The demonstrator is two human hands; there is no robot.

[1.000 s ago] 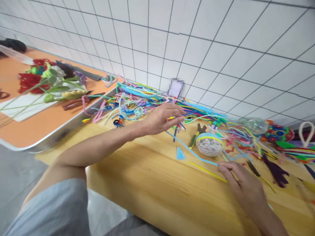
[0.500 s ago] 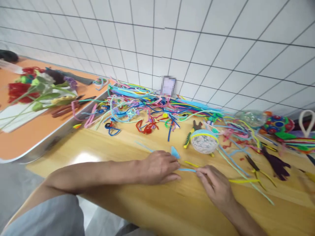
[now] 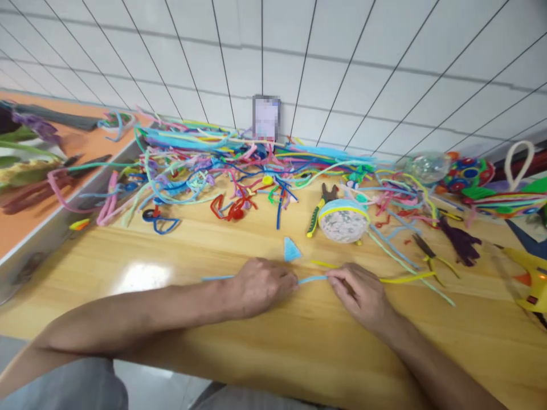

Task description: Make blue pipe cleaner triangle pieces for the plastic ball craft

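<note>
A light blue pipe cleaner (image 3: 311,279) runs between my two hands over the wooden table. My left hand (image 3: 262,285) is closed on it, and its free end sticks out to the left. The fingertips of my right hand (image 3: 356,293) pinch the other end. A yellow pipe cleaner (image 3: 405,279) passes under or behind my right hand and shows on both sides of it. Just beyond my left hand lies a small light blue triangle (image 3: 292,249). Behind my right hand sits a clear-looking dome (image 3: 344,224) with a blue and yellow rim.
Pliers (image 3: 315,216) lie beside the dome, with more pliers (image 3: 427,253) at the right. A pile of coloured pipe cleaners (image 3: 192,171) lines the wall. A yellow tool (image 3: 523,276) rests at the right edge. An orange table (image 3: 25,210) stands at the left.
The view has shifted, so the table's things appear further left and higher. Both hands keep hold of the blue pipe cleaner, and its left end now lies more level.
</note>
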